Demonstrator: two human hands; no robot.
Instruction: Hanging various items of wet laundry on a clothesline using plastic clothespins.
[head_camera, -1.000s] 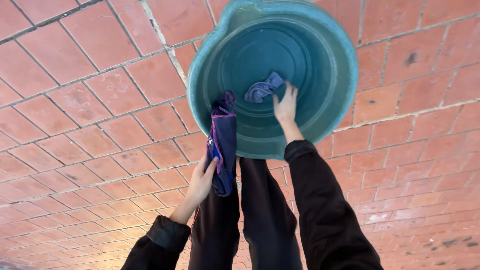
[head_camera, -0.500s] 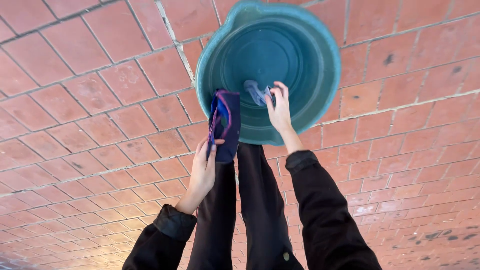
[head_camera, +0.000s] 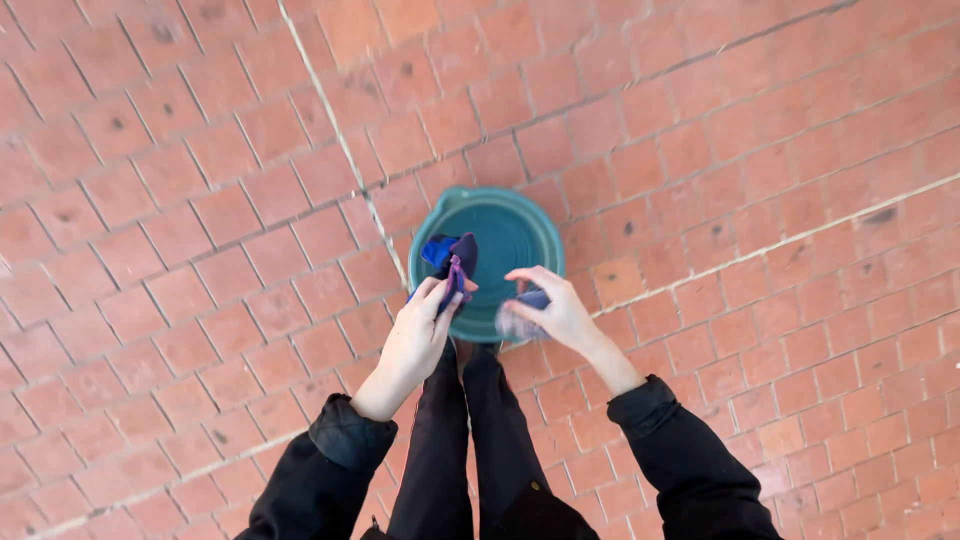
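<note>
on the red brick paving (head_camera: 200, 200), a round teal basin (head_camera: 520, 225) is sitting just ahead of the person's feet, and a pale grout line (head_camera: 340, 140) is running diagonally down to its left rim while another pale line (head_camera: 780, 240) is crossing the bricks to the right of it. nothing else is lying on the bricks around the basin. the person's dark trouser legs (head_camera: 470, 450) are standing straight below the basin, and both black sleeves (head_camera: 330, 470) are reaching forward over them, so the near rim of the basin is being hidden behind the two hands. the inside of the basin is showing only its teal bottom and ridged wall where it is visible; whether any water is in it cannot be told. the left hand (head_camera: 420, 335) is pinching a blue and purple cloth (head_camera: 452, 258) between thumb and fingers, clamped tight on its lower end, and the cloth is standing up from the hand over the left part of the basin, above it rather than lying in it. the right hand (head_camera: 555, 310) is curling its fingers around a smaller pale blue cloth (head_camera: 522, 318), closed on it, and holding it over the near edge of the basin, just beside the left hand. the two hands are staying close together but not touching, each with its own piece of cloth, both raised clear of the basin floor
</note>
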